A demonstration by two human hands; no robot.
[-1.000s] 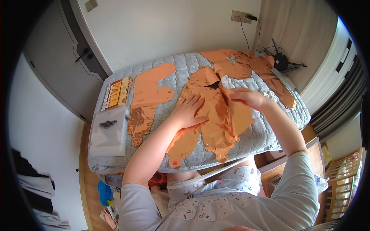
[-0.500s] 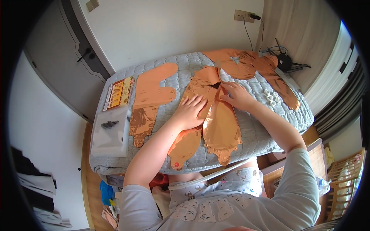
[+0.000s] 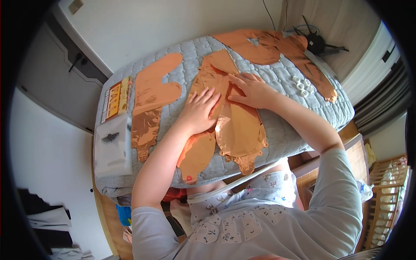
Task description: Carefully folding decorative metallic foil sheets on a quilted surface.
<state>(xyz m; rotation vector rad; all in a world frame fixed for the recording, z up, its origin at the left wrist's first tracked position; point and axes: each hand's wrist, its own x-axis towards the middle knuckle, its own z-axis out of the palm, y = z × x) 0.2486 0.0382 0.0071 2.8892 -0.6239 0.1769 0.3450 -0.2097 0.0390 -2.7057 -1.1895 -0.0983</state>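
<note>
A copper-coloured deflated foil balloon point(image 3: 241, 130) lies in front of me on a bed with a grey quilted cover point(image 3: 277, 134). Its two lower parts spread toward the near edge, and the foil is creased where they meet. My left hand point(image 3: 200, 110) rests flat on its left part, fingers spread. On the upper right side my right hand point(image 3: 253, 90) presses down, thumb apart from the fingers. To the left lies another flat copper foil balloon point(image 3: 155, 89) with two rounded arms. More copper foil point(image 3: 253, 48) stretches across the far right of the bed.
Several small white rolls point(image 3: 304, 86) sit right of my right hand. Along the left edge are a clear plastic pouch point(image 3: 113, 149) and a colourful printed packet point(image 3: 117, 99). A black router point(image 3: 316, 43) with antennas stands at the far right corner. A wooden crib point(image 3: 385, 195) is at right.
The view has shifted, so the bed sits higher and further left. My right hand has pressed the upper foil flatter, and its raised fold has come down. The left hand stays on the foil.
</note>
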